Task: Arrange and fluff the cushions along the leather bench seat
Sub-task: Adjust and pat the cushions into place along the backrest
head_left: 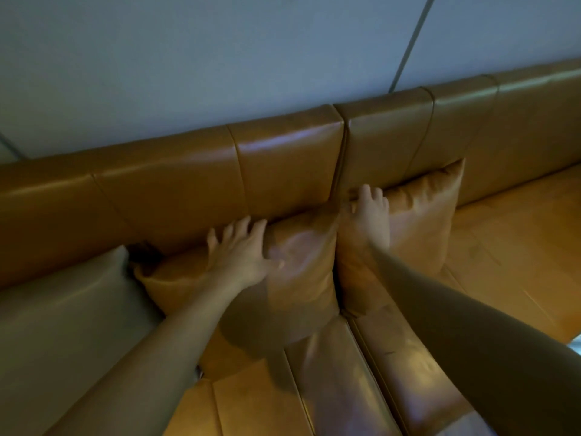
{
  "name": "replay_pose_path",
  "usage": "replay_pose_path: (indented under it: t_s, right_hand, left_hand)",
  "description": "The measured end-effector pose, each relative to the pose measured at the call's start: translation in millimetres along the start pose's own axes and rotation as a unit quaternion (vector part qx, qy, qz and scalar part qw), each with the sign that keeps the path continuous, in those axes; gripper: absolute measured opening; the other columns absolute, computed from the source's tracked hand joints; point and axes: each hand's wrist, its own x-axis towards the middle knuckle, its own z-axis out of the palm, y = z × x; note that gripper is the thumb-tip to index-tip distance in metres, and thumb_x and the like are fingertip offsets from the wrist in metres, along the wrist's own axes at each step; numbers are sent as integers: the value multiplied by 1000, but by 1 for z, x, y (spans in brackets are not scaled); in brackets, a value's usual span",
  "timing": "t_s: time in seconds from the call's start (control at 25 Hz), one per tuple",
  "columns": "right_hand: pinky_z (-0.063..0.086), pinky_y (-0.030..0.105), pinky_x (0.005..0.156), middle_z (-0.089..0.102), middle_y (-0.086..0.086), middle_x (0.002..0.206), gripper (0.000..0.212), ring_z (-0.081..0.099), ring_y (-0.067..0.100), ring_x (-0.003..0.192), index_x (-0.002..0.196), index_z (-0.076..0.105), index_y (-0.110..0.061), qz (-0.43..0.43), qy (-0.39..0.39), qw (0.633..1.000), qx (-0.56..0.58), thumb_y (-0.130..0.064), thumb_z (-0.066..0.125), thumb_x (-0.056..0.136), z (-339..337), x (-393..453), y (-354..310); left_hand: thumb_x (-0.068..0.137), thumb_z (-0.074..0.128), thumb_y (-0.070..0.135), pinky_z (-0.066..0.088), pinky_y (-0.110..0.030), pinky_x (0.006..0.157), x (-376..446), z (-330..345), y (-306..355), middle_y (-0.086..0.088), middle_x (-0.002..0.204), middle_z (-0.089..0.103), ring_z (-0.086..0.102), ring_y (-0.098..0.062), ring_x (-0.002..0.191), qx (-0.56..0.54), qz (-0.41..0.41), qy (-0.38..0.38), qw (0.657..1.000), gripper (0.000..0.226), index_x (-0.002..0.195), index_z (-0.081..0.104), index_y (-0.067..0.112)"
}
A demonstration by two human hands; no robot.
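Under my left hand [242, 251] a tan leather cushion [295, 278] leans upright against the bench backrest [176, 190], its face dented and glossy. Beneath my right hand [371, 215] a second matching cushion [418, 221] stands beside it, their edges touching, one pointed corner sticking up past my fingertips. A greyer cushion [63, 313], perhaps just shadowed, lies left of my left hand.

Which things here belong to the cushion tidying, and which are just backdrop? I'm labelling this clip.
Part of the job:
left tan cushion
right tan cushion
grey-green cushion
leather bench seat
left hand
right hand

Just backdrop:
grey wall
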Motion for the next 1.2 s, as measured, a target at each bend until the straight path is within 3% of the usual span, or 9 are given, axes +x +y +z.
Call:
replay_pose_path:
  t_s: [0.16, 0.28, 0.4, 0.48, 0.6, 0.72, 0.8, 0.92, 1.2]
  right_hand:
    - [28, 60, 112, 10, 7, 163, 59, 1, 39, 150, 148, 30, -26, 86, -149, 978, -119, -29, 53, 94, -16, 40, 58]
    - [17, 73, 110, -20, 0, 165, 92, -22, 40, 148, 154, 3, -42, 88, -223, 958, -160, -49, 65, 87, -22, 57, 96]
    - [17, 81, 103, -30, -5, 161, 104, -31, 39, 145, 153, -7, -45, 17, -232, 953, -196, -48, 70, 83, -17, 67, 115]
    - [15, 83, 103, -26, -3, 163, 108, -31, 38, 145, 153, -10, -42, -19, -235, 948, -214, -45, 71, 82, -13, 75, 122]
    - [24, 80, 101, 2, 5, 160, 108, -11, 39, 148, 154, -5, -42, -45, -248, 935, -248, -50, 72, 78, -7, 83, 124]
    - [36, 74, 96, 19, 9, 145, 76, 7, 39, 138, 145, 32, -39, -51, -235, 939, -245, -45, 71, 81, -12, 86, 130]
    - [32, 78, 96, 19, 9, 147, 55, 4, 38, 141, 131, 46, -30, -37, -222, 952, -205, -36, 71, 82, -21, 88, 133]
    - [28, 82, 96, 18, 7, 157, 54, -9, 38, 149, 132, 46, -24, -31, -211, 960, -180, -33, 71, 84, -39, 94, 135]
    - [29, 81, 98, 32, 7, 147, 57, 0, 36, 149, 134, 46, -25, -56, -188, 968, -157, -30, 71, 84, -36, 86, 134]
  left_hand:
    - [83, 55, 66, 12, -51, 118, 29, 20, 62, -3, 164, 8, 12, -29, 149, -43, 59, 45, 996, 92, 154, 11, 29]
    - [85, 57, 61, 22, -48, 114, 52, 35, 95, -5, 163, 14, 18, -28, 147, -50, 94, 103, 989, 88, 153, 15, 26]
    - [80, 64, 59, 32, -45, 106, 77, 45, 125, -7, 155, 32, 33, -28, 139, -43, 102, 178, 978, 84, 145, 27, 20]
    - [79, 67, 57, 35, -46, 104, 97, 48, 141, -8, 151, 38, 38, -30, 136, -49, 78, 176, 980, 85, 145, 27, 21]
    - [82, 67, 49, 35, -46, 102, 116, 49, 148, -9, 141, 50, 45, -32, 130, -40, 46, 117, 991, 76, 143, 29, 25]
    - [85, 67, 40, 37, -44, 99, 118, 56, 146, -8, 137, 53, 46, -30, 127, -38, 45, 160, 985, 67, 140, 32, 26]
    - [84, 67, 44, 36, -44, 100, 116, 57, 146, -7, 139, 49, 44, -30, 128, -47, 40, 173, 983, 70, 142, 31, 27]
    - [81, 64, 57, 37, -48, 98, 120, 53, 148, -4, 137, 54, 48, -32, 125, -70, 49, 161, 983, 72, 141, 33, 31]
    - [78, 72, 50, 46, -40, 81, 116, 47, 147, -5, 112, 66, 61, -30, 105, -144, 60, 189, 969, 52, 113, 47, 21]
